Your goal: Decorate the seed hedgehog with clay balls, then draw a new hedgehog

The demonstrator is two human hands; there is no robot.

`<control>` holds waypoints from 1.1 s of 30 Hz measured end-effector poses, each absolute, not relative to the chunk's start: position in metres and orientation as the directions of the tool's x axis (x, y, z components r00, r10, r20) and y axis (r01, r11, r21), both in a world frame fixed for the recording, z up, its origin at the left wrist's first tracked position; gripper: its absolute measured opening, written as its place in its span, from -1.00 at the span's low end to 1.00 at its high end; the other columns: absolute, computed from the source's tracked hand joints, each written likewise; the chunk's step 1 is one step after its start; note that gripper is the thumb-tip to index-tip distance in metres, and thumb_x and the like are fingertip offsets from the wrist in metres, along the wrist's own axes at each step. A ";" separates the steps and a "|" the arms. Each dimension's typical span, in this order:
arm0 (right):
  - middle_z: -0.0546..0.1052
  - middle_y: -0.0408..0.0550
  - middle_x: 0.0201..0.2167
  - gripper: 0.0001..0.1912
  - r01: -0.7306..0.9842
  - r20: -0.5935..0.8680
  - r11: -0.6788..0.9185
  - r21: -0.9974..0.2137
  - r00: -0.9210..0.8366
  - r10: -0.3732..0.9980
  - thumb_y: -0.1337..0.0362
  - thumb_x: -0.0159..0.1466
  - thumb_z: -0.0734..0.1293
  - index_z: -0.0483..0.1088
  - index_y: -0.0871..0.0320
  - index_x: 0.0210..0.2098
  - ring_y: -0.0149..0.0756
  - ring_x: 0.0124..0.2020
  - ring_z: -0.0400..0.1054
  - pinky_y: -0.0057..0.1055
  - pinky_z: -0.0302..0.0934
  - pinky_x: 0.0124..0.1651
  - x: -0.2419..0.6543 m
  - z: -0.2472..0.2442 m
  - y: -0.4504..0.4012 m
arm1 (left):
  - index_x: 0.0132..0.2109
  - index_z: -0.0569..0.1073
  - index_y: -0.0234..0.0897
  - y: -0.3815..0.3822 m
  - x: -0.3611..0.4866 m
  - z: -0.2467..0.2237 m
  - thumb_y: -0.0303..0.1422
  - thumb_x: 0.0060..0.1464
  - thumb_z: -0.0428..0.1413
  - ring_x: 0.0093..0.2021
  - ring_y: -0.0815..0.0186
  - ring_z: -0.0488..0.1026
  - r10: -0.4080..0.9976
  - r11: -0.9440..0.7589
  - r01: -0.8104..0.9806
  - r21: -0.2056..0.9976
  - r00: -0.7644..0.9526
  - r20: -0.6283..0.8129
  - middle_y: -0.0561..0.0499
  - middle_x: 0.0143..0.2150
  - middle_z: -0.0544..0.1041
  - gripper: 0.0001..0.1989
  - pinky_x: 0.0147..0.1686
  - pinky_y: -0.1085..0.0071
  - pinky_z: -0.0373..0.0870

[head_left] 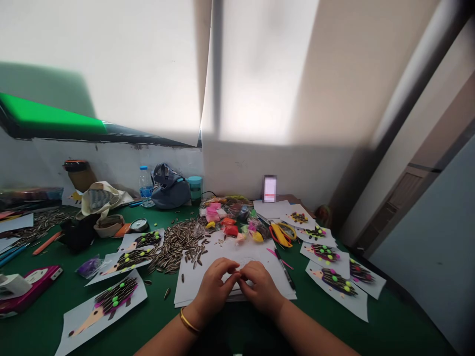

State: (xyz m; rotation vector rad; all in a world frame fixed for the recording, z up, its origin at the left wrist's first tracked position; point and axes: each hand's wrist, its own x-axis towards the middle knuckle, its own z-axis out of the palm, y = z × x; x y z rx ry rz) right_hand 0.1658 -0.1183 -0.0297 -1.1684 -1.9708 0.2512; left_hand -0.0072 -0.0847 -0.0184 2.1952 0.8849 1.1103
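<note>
My left hand [217, 286], with a gold bangle [189, 321] at its wrist, is closed in a pinch above a stack of white paper [189, 289]. My right hand [261, 288] meets it there, its fingers pinched too, and the fingertips of both touch. Whatever sits between them is too small or hidden to make out. Faint drawn lines [247, 259] show on the sheet just beyond my hands. A pile of striped sunflower seeds [174, 247] spreads over the paper's left edge. Bags of coloured modelling clay [230, 230] lie behind it. A black pen [285, 269] rests along the right edge.
Yellow-handled scissors [282, 235] lie beyond the pen. Hedgehog pictures made with seeds stand in groups on the right [334, 282] and left [111, 301]. A phone [270, 189] leans at the back. A water bottle [146, 188] and blue bag [170, 190] stand by the wall.
</note>
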 end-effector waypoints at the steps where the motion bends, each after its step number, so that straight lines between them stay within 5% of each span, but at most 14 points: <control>1: 0.49 -0.12 -0.45 -0.86 0.641 0.542 0.552 -0.533 -0.243 0.805 0.29 0.30 0.26 0.43 0.11 -0.35 -0.31 -0.34 0.32 -0.35 0.09 -0.18 0.166 -0.030 -0.118 | -0.20 0.49 -0.20 -0.085 -0.007 -0.017 -0.29 0.19 0.08 -0.23 0.28 0.42 0.740 -0.655 0.321 0.684 0.456 0.494 -0.01 -0.28 0.49 -0.87 -0.17 0.31 0.38; 10: 0.49 -0.12 -0.44 -0.89 0.645 0.531 0.534 -0.547 -0.225 0.817 0.29 0.28 0.28 0.45 0.10 -0.32 -0.30 -0.34 0.31 -0.34 0.07 -0.20 0.166 -0.034 -0.116 | -0.29 0.49 -0.23 -0.083 -0.006 -0.020 -0.31 0.18 0.09 -0.25 0.28 0.42 0.738 -0.660 0.320 0.679 0.445 0.508 -0.01 -0.33 0.49 -0.87 -0.20 0.35 0.38; 16: 0.49 -0.12 -0.43 -0.88 0.619 0.537 0.532 -0.577 -0.204 0.819 0.28 0.30 0.27 0.45 0.10 -0.33 -0.31 -0.34 0.31 -0.36 0.07 -0.20 0.165 -0.035 -0.117 | -0.02 0.45 -0.18 -0.081 -0.007 -0.028 -0.35 0.15 0.12 -0.23 0.29 0.45 0.737 -0.659 0.291 0.694 0.434 0.518 -0.01 -0.25 0.51 -0.76 -0.20 0.36 0.41; 21: 0.49 -0.13 -0.43 -0.90 0.623 0.525 0.525 -0.580 -0.207 0.826 0.32 0.28 0.28 0.45 0.10 -0.33 -0.30 -0.33 0.31 -0.36 0.06 -0.19 0.165 -0.035 -0.116 | -0.28 0.47 -0.23 -0.082 -0.006 -0.028 -0.33 0.18 0.10 -0.25 0.29 0.44 0.742 -0.660 0.327 0.676 0.424 0.519 -0.01 -0.31 0.51 -0.89 -0.21 0.36 0.40; 27: 0.49 -0.14 -0.43 -0.92 0.635 0.507 0.503 -0.586 -0.197 0.839 0.32 0.26 0.30 0.44 0.11 -0.34 -0.31 -0.33 0.31 -0.37 0.07 -0.19 0.164 -0.035 -0.114 | -0.31 0.47 -0.23 -0.081 -0.007 -0.029 -0.32 0.18 0.10 -0.27 0.30 0.44 0.738 -0.665 0.317 0.676 0.417 0.531 -0.01 -0.32 0.51 -0.87 -0.23 0.39 0.41; 33: 0.48 -0.12 -0.42 -0.87 0.636 0.518 0.498 -0.589 -0.175 0.837 0.27 0.30 0.27 0.42 0.11 -0.37 -0.31 -0.33 0.31 -0.37 0.08 -0.21 0.163 -0.037 -0.115 | -0.06 0.47 -0.18 -0.078 -0.009 -0.032 -0.31 0.14 0.14 -0.24 0.28 0.47 0.741 -0.665 0.327 0.672 0.407 0.535 -0.01 -0.27 0.53 -0.79 -0.21 0.37 0.43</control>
